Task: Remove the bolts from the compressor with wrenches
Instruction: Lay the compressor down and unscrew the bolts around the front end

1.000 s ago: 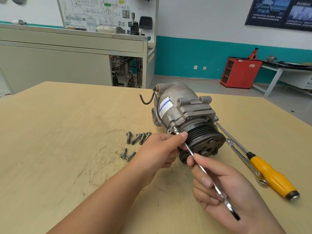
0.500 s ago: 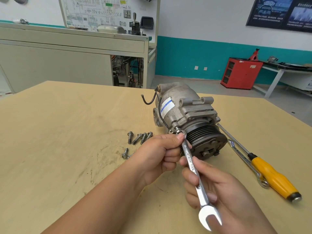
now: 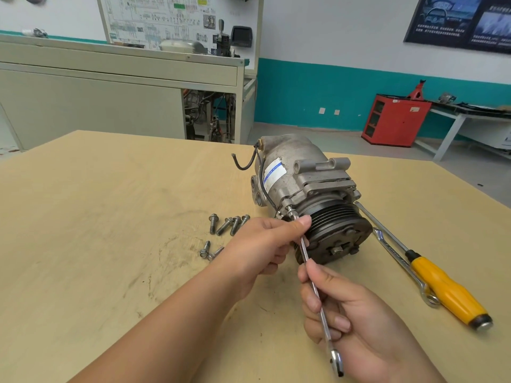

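Compressor (image 3: 298, 183) lies on its side mid-counter (image 3: 96, 217), pulley (image 3: 337, 225) end facing cam. Step in hand, by my read: backing out a bolt (image 3: 290, 210) at the front flange, L of the pulley. It shows some shank, so prob. partly out already.

L hand (image 3: 257, 244): thumb + fingers (image 3: 301, 222) pinched on the wrench (image 3: 318, 294) head right at the bolt, keeping it seated. R hand (image 3: 354, 322): fingers curled round the wrench shank lower down, open-end tip poking out below the hand. Can't tell if the ring end is fully over the bolt head, as the thumb hides it.

Loose bolts (image 3: 229, 225): 4 in a row just L of the L hand, 2 more a bit nearer cam, all apart from the compressor. So most of the job looks done.

Next move prob. needs: short swing of the handle, reseat, repeat; once slack, spin out w/ fingers and drop it w/ the others. L hand has to keep the head from slipping off.

Room: pulley sits just R of the wrench, so a swing that way is tight. Spare wrench (image 3: 398, 258) + screwdriver (image 3: 442, 286) lie side by side R of the pulley, shaft tips close to the compressor body, so R elbow/handle could knock them. L side has wide counter beyond the bolts. Far counter edge is just behind the compressor, R edge well past the screwdriver; near edge out of frame.
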